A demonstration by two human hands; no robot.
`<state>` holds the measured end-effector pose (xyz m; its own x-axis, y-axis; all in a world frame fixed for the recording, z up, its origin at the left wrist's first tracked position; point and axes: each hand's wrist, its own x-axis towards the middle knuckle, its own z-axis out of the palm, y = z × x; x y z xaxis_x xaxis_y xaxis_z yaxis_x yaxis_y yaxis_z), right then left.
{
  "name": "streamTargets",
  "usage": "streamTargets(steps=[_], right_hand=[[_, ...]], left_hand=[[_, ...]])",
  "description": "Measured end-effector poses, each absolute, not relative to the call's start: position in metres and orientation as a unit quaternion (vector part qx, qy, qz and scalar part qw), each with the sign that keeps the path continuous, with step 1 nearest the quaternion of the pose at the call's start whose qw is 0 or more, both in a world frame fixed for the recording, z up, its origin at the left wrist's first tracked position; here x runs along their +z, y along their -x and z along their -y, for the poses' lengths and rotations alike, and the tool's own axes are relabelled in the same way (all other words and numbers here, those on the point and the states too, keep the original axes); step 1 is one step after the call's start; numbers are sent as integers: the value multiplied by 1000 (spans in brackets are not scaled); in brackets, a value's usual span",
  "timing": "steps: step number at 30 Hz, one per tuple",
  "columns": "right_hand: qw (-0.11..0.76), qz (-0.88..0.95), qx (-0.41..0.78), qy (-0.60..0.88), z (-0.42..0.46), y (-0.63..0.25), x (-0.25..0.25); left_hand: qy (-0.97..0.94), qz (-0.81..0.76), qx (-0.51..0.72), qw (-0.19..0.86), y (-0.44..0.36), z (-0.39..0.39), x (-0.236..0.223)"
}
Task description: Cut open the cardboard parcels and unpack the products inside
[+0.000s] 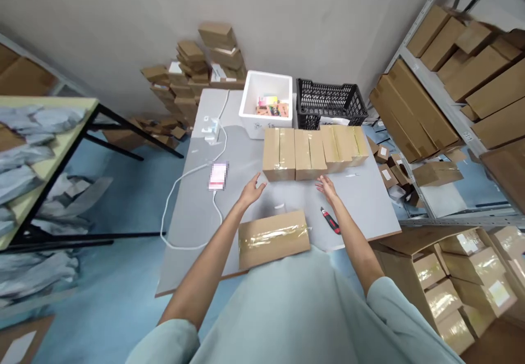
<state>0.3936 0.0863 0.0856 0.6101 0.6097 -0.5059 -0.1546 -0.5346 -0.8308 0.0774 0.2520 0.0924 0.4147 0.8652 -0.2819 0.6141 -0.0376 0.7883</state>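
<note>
A row of several cardboard boxes (310,156) stands across the middle of the grey table. My left hand (251,190) is just off the near left corner of the leftmost box, its fingers apart and nothing in it. Near the front of the row, below the second and third boxes, my right hand (327,187) is spread with nothing held; whether its fingertips touch a box I cannot tell. Against my body lies a taped cardboard box (274,238) at the table's front edge. A red and black utility knife (330,220) rests beside my right forearm.
Behind the row stand a white bin (266,98) with small colourful packets and a black plastic crate (331,101). A white cable (180,178) and a power strip (211,130) lie at the table's left. Shelving (435,101) with boxes rises at right; an open carton (410,243) stands below.
</note>
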Motion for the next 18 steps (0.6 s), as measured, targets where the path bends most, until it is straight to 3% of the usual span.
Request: streamTargets(steps=[7,11,14,18], right_hand=[[187,231,330,896,43,-354,51],[47,269,273,922,75,-341,45],[-19,306,243,920,70,-338,49],[-45,400,208,891,47,-343,71]], left_hand=[[-581,-621,121,513,69,-147,49],[-576,-576,124,567,103,-104,51],[-625,-506,132,580,103,-88,68],[-716,-412,118,552,94,-83,82]])
